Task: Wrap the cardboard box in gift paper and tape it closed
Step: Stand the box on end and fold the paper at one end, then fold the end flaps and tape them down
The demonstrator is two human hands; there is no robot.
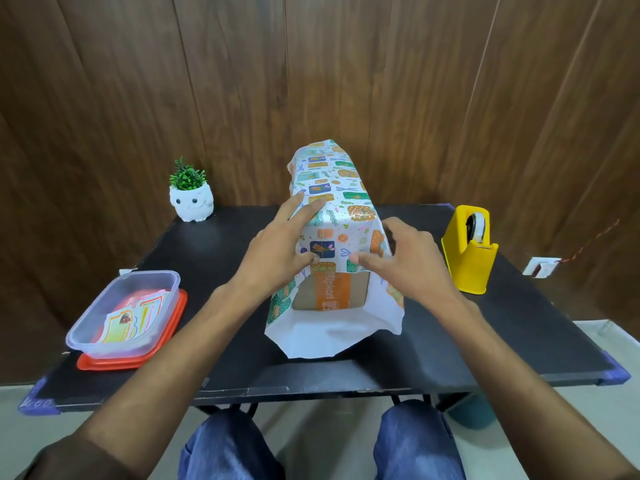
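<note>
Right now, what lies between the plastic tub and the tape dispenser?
In the head view, the box, half covered in gift paper, stands there with the left hand and right hand on it.

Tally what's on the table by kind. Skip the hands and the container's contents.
box: 1
gift paper: 1
tape dispenser: 1
potted plant: 1
plastic container: 1
red lid: 1
Total: 6

Blue denim trousers [225, 448] are worn; a dark brown sleeve [55, 459] is noted on the left upper arm; forearms are uncovered.
</note>
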